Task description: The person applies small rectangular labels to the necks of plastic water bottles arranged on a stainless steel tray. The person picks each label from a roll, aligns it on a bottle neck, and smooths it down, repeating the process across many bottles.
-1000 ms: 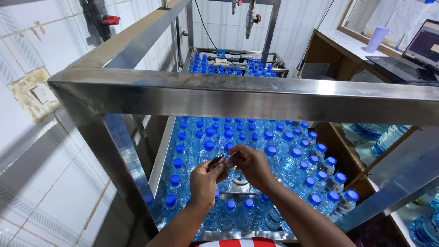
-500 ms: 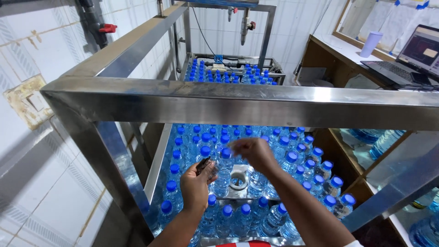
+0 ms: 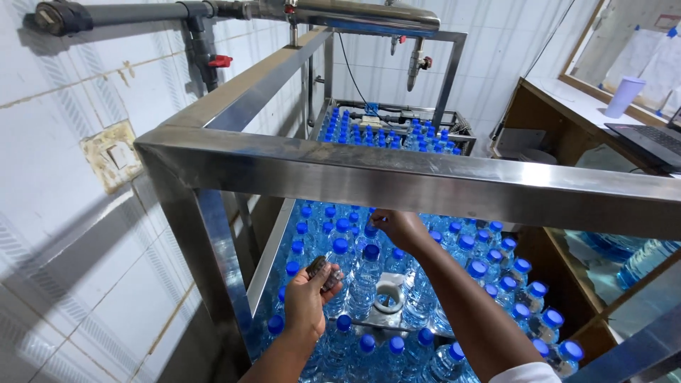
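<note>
My left hand (image 3: 306,298) has a closed grip on a small dark object (image 3: 320,272), held just above the bottles. My right hand (image 3: 399,225) reaches farther in, fingertips pinched at a blue cap (image 3: 371,230); I cannot tell if the grip is holding it. Capped clear bottles (image 3: 489,273) stand packed across the tray, around a white ring fitting (image 3: 389,295). A steel frame bar (image 3: 425,181) crosses just above both hands. Tiled wall (image 3: 64,213) on the left.

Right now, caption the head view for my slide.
Under a steel frame, the left hand holds a small dark object while the right hand reaches blue-capped bottles.
</note>
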